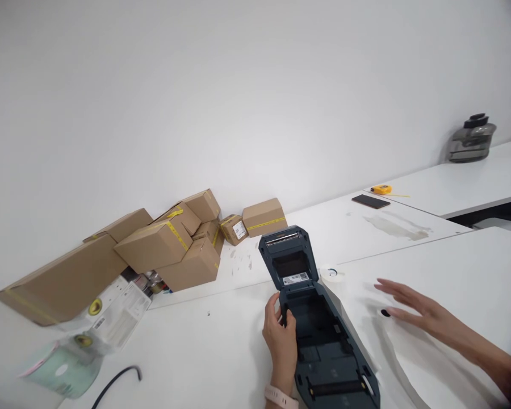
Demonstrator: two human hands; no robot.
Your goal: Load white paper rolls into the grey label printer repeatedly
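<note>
A dark label printer (pixel 323 341) lies on the white table with its lid (pixel 289 258) raised at the far end. Its inner bay shows no roll, and a black roller (pixel 338 389) crosses the near end. My left hand (pixel 281 335), with a pale pink band at the wrist, grips the printer's left edge, thumb over the rim. To the right, my right hand (pixel 413 309) is apart from the printer, fingers stretched out and holding nothing. A small black spot (pixel 384 313) is by its thumb. Behind the printer sits a white label roll (pixel 332 275); a white strip (pixel 398 363) curves below my right hand.
Several cardboard boxes (pixel 153 244) are piled against the wall at left. A mint-green container (pixel 63 369), a plastic-wrapped package (pixel 123 312) and a black cable (pixel 117 378) lie nearer. Farther right are a phone-like black slab (pixel 370 201), a yellow tape measure (pixel 382 190) and a transparent jug (pixel 472 141).
</note>
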